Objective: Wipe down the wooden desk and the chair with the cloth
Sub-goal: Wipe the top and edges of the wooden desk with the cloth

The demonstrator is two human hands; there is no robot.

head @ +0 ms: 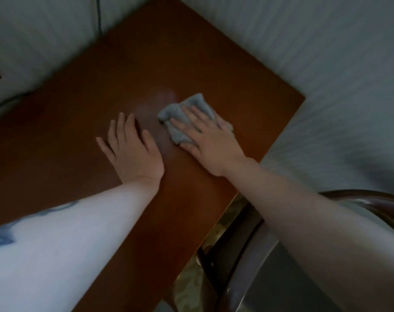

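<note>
The wooden desk [79, 131] fills the middle of the view, its brown top running from lower left to upper right. A crumpled grey cloth [178, 113] lies on the desk right of centre. My right hand [209, 134] presses flat on the cloth with straight, spread fingers. My left hand [130, 149] rests flat on the bare wood just left of the cloth, fingers spread. A faint pale sheen shows on the wood beyond the cloth. The chair [371, 199] stands at the lower right, its dark curved wooden back and grey seat partly hidden under my right forearm.
Pale striped walls [326, 52] border the desk at the back and right. A dark cable [98, 16] runs down the wall at the upper left. Patterned floor [191, 282] shows between the desk edge and the chair.
</note>
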